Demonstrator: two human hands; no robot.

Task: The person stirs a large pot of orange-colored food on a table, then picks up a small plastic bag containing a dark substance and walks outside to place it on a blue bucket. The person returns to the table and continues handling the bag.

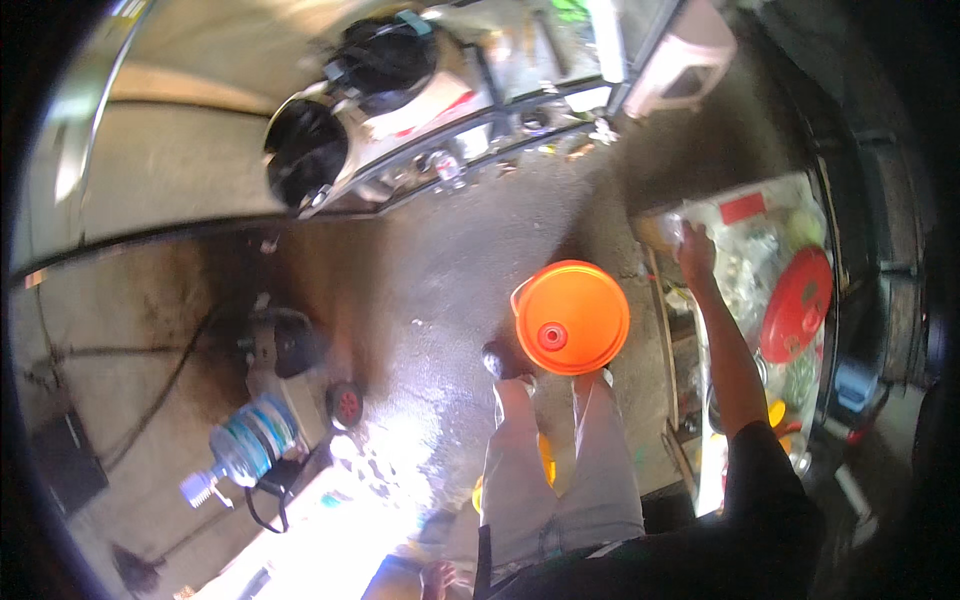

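My right hand reaches over the cluttered table at the right. Its fingers are closed at a clear plastic item, perhaps a cup or bag, near the table's far left corner. Below the hand lie clear plastic bags and a large red oval lid. On the floor in front of my feet stands an orange bucket with a pale handle; a small red ring-shaped piece shows inside it. What appears to be my left hand is low at the bottom edge, partly cut off and blurred.
A large water bottle lies tilted on a wheeled machine at the left. Along the far side runs a metal-framed rack with dark round pots. A pinkish plastic stool stands beyond the table. Glare whitens the lower left.
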